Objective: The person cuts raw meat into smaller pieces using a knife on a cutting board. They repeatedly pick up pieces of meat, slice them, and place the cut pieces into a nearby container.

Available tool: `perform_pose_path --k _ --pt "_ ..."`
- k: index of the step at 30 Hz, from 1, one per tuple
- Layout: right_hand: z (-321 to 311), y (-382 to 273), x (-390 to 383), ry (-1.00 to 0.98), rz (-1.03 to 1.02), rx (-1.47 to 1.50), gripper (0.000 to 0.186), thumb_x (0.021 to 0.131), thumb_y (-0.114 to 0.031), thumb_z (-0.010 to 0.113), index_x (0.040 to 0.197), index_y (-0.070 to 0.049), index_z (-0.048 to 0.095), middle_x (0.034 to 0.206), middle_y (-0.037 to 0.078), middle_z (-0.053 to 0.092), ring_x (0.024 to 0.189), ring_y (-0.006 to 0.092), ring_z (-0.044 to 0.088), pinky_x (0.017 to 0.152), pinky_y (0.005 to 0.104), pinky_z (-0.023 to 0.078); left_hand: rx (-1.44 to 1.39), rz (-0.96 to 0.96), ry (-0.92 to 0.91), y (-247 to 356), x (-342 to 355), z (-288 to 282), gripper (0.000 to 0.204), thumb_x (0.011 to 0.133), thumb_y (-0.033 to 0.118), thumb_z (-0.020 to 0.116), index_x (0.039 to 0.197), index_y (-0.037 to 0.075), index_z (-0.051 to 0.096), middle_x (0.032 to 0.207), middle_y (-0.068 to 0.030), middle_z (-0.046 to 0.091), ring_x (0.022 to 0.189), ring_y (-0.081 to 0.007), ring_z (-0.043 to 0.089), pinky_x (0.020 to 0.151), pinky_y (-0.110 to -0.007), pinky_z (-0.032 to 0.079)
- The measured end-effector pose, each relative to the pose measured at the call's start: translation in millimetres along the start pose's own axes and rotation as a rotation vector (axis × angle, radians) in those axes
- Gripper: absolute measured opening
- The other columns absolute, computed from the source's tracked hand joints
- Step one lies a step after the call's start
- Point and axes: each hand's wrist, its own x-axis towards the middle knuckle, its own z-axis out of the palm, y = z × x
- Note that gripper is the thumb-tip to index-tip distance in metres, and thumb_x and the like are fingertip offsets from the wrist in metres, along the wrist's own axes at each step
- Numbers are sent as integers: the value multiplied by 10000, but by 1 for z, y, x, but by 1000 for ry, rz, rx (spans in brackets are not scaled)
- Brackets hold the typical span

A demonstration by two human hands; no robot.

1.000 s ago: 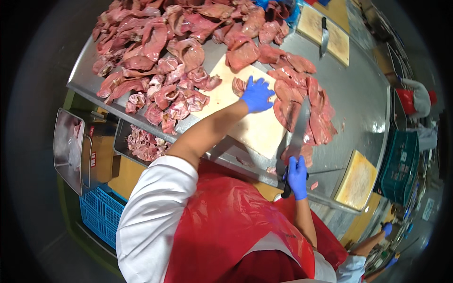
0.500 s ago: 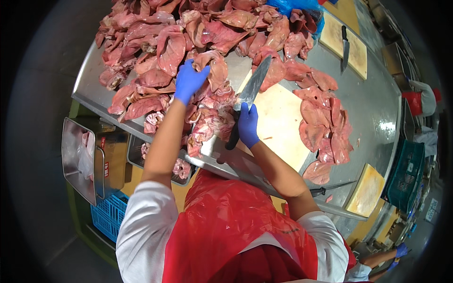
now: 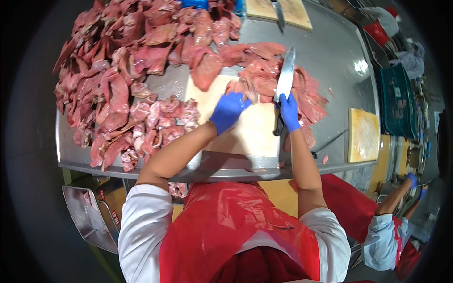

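Observation:
My left hand (image 3: 229,113), in a blue glove, is closed on a pink pig ear (image 3: 242,88) at the far right part of the cream cutting board (image 3: 255,134). Part of that ear is hidden behind the fingers. My right hand (image 3: 289,113), also gloved in blue, grips a large knife (image 3: 286,75) by its black handle, the blade pointing away from me. Beneath the blade lie flat, overlapping ears (image 3: 309,101). Left of the board sits a heap of whole ears (image 3: 115,89), with pale, curly trimmings (image 3: 163,120) at its near side.
A second knife (image 3: 279,16) rests on a far board (image 3: 295,12). At the right of the steel table (image 3: 344,61) are a small board (image 3: 363,134) and a thin dark tool (image 3: 330,145). A green crate (image 3: 401,101) stands beyond the edge. Another person (image 3: 384,236) works at lower right.
My left hand has moved from the heap to the board and now holds an ear. My right hand has carried the knife rightward, over the flat ears. The view has shifted right.

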Motion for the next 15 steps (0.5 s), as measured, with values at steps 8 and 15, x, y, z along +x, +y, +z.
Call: perform_pose_path --k 8,15 --pt "-47 -44 -90 -133 188 -71 244 1033 -260 529 996 -19 541 705 45 585 625 117 610 552 288 478 -226 -539 42 82 -47 0 582 705 281 800 1227 111 607 1209 -186 560 1115 -386 533 922 -481 460" --pt "22 -77 -130 -310 -190 -565 189 1000 -213 514 978 -25 515 858 271 610 780 484 609 675 557 472 -111 -591 -33 41 -61 26 672 760 353 781 1297 35 533 1312 -194 545 1154 -399 521 968 -492 432"
